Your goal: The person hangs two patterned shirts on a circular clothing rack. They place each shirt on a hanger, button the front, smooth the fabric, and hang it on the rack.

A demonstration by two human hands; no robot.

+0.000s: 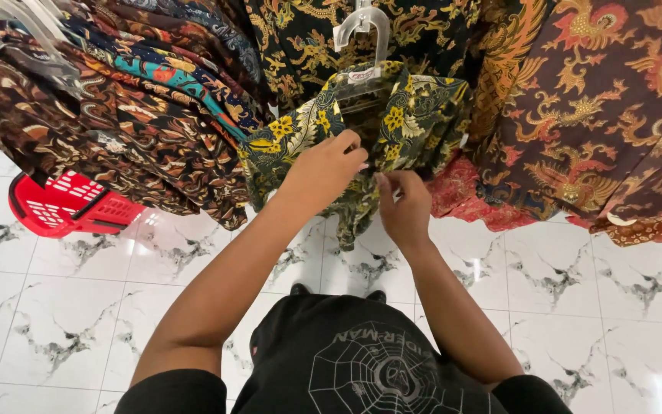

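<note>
Both hands work the front of a green floral batik shirt [415, 123] on its clear hanger [362, 54]. Left hand [327, 169] and right hand [401, 201] pinch its placket; likely buttoning, which calls for aligned edges.

Patterned batik shirts [155, 92] are hanging crowded on clear plastic hangers [362, 46] above a marble-tiled floor [55, 307], a red shopping basket [67, 203] sitting beneath: probably a clothing shop.

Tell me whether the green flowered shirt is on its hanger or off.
On. The green shirt hangs from the clear hanger; both hands grip its front.
</note>
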